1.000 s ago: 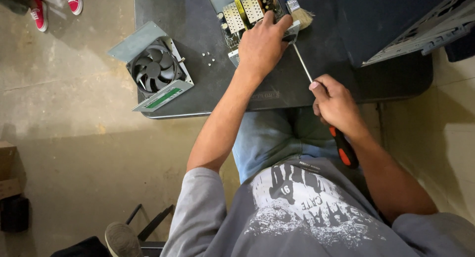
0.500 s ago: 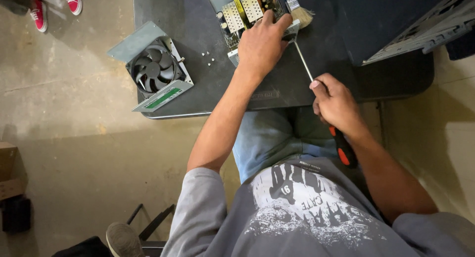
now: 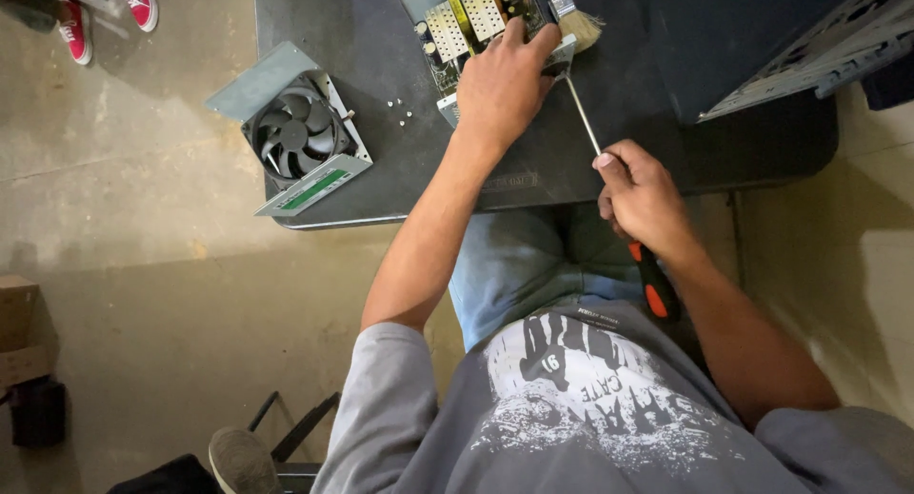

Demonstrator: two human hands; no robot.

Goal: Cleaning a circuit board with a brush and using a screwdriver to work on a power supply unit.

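**Screwdriver meets open power supply on a dark workbench**

Seen from above, a seated person in a grey printed T-shirt and blue jeans works at a dark table [image 3: 666, 123]. The left hand [image 3: 503, 83] lies spread over the near corner of an opened power supply unit [image 3: 466, 23], fingers pressing down on its metal casing to hold it, with pale heatsinks and small components showing beyond the knuckles. The right hand [image 3: 640, 194] is clenched around a long screwdriver [image 3: 609, 170]; its orange-and-black handle sticks out behind the wrist, above the lap, while the thin steel shaft runs up and to the left, its tip at the unit's corner just beside the left thumb.

A paintbrush [image 3: 573, 16] with pale bristles lies touching the unit's far right side. To the left, near the table's edge, sits a detached cooling fan [image 3: 295, 132] in its grey metal cover, with a few loose screws [image 3: 402, 113] between it and the unit. A computer case panel [image 3: 809, 47] rests at the table's right. Red sneakers [image 3: 105, 13] of another person stand on the concrete floor.
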